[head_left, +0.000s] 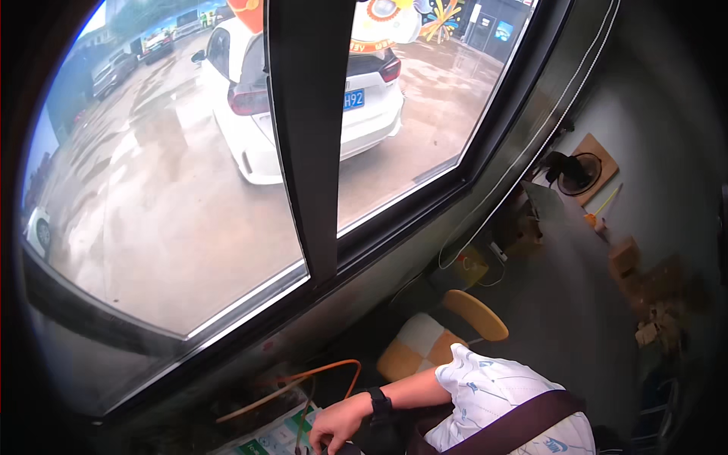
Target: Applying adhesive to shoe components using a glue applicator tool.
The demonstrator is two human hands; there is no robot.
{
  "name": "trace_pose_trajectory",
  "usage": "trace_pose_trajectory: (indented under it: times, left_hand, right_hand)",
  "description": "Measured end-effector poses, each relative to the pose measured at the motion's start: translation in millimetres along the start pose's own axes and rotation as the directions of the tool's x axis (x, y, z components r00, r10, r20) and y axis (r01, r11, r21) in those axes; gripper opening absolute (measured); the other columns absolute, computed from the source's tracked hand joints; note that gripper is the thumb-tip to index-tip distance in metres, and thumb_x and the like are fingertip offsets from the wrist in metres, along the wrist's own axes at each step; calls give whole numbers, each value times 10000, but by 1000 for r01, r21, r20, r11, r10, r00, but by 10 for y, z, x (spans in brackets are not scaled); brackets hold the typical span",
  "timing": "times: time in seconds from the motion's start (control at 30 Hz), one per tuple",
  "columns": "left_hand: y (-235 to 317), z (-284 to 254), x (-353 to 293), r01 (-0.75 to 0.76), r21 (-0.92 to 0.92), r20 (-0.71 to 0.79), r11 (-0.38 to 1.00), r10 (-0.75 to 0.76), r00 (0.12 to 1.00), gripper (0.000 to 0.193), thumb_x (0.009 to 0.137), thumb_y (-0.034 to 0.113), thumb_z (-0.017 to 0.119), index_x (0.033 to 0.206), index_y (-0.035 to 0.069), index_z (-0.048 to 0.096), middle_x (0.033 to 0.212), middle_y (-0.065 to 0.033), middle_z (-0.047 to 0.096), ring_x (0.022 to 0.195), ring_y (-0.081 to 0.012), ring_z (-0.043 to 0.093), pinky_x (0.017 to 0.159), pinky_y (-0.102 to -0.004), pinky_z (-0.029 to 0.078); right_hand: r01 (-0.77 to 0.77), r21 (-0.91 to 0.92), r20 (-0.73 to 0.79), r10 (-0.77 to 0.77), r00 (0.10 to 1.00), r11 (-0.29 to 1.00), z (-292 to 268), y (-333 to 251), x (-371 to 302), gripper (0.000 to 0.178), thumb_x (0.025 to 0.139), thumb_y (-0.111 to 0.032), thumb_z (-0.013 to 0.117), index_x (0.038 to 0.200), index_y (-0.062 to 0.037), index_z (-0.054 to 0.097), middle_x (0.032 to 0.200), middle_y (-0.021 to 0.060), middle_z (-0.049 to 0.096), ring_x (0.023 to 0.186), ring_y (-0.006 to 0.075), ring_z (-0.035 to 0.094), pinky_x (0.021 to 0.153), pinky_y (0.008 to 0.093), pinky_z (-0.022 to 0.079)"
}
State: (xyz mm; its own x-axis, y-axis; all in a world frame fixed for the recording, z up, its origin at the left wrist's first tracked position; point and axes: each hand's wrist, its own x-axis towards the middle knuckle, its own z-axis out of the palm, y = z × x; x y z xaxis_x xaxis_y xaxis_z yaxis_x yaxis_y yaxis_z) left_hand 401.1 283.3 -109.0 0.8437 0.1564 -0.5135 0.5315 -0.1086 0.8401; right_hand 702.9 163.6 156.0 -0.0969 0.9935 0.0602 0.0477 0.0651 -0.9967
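Note:
My right hand [336,427] is low in the view, at the bottom edge, with a black band [380,406] around its wrist. Its fingers are bent downward and look closed, and the lower edge cuts off the tips. What they hold, if anything, does not show. Just left of the fingers runs a thin dark cable [305,413]. Beside and under it lie white and green printed sheets or packs [277,438]. A white patterned sleeve [485,383] and a dark brown strap [516,422] show at the lower right. My left hand is out of view.
An orange tube or cord [334,365] arches beyond the hand. A chair with a checkered cushion [421,343] and wooden backrest [475,314] stands by the window wall. The large window frame [307,136] shows a white car [250,144] outside. A fan [578,174] and boxes [625,256] are farther right.

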Motion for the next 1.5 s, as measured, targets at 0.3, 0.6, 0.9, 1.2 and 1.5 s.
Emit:
trace_pose_trajectory:
  times: [0.3, 0.6, 0.9, 1.2, 1.5]
  left_hand:
    - [-234, -128, 144, 128, -50, 87, 991, -123, 989, 327, 965, 202, 779, 1184, -36, 732, 1026, -138, 759, 945, -207, 673, 857, -365, 538]
    - [187, -633, -491, 148, -108, -277, 983, -173, 945, 341, 971, 199, 776, 1209, -39, 727, 1060, -146, 757, 964, -223, 663, 874, -371, 532]
    - [563, -83, -2384, 162, -253, -629, 954, -290, 722, 354, 977, 197, 772, 1234, -42, 721, 1093, -154, 754, 983, -239, 653, 891, -377, 525]
    - [-522, 1834, -3786, 462, 400, -821, 792, 86, 564, 317, 984, 199, 765, 1213, -17, 721, 1075, -153, 760, 1007, -265, 673, 911, -407, 522]
    - [1648, 3463, -4600, -146, -664, -743, 734, -669, 14, 333, 996, 310, 743, 1156, 19, 715, 998, -147, 717, 881, -281, 644, 816, -455, 507]
  right_hand:
    - [-247, -139, -119, 232, 965, 959, -525, 70, 43, 234, 957, -206, 724, 1130, -51, 752, 947, 179, 760, 867, 352, 726, 741, 448, 540]
    - [-276, -139, -7, 278, 961, 951, -580, -330, 317, 257, 929, -115, 640, 1147, -52, 761, 967, 205, 754, 835, 346, 715, 737, 436, 534]
    - [137, -193, 298, -75, 952, 972, 79, -806, 722, 256, 962, -95, 595, 1148, -11, 750, 971, 201, 756, 894, 389, 710, 797, 444, 547]
    - [170, 118, 337, -201, 920, 978, 1283, -1476, 798, 257, 1072, -192, 607, 1235, -57, 463, 719, 42, 613, 591, 148, 609, 564, 332, 468]
    - [711, -465, 511, -496, 702, 527, 2531, -2104, 124, 742, 771, -239, 872, 1388, -72, 496, 1400, 188, 464, 1416, 436, 407, 1159, 587, 340]
